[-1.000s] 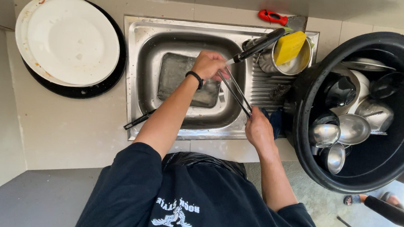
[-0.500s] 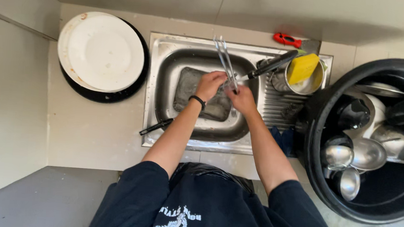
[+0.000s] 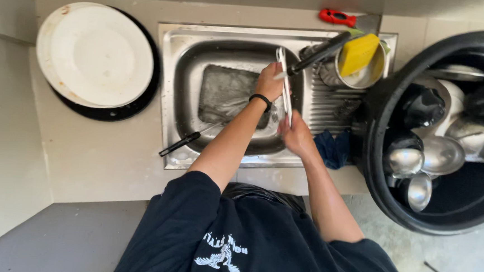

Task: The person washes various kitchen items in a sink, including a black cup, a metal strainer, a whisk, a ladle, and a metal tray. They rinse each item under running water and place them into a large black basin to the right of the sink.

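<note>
Stainless steel forms the sink [image 3: 183, 93], which is set into a pale tabletop [image 3: 101, 150] bounded by pale walls. A stack of white plates [image 3: 96, 54] is placed at the left; a black tub [image 3: 379, 178] of metal bowls is placed at the right. Both forearms are extended over the basin. Metal tongs [image 3: 285, 88] are held above the sink: the left hand [image 3: 270, 81] is closed on the upper part, the right hand [image 3: 297, 135] on the lower end.

Left hand [image 3: 270, 83] and right hand [image 3: 297, 136] holding metal tongs [image 3: 285, 84] over steel sink [image 3: 169, 92], white plates [image 3: 96, 54] beside
</note>
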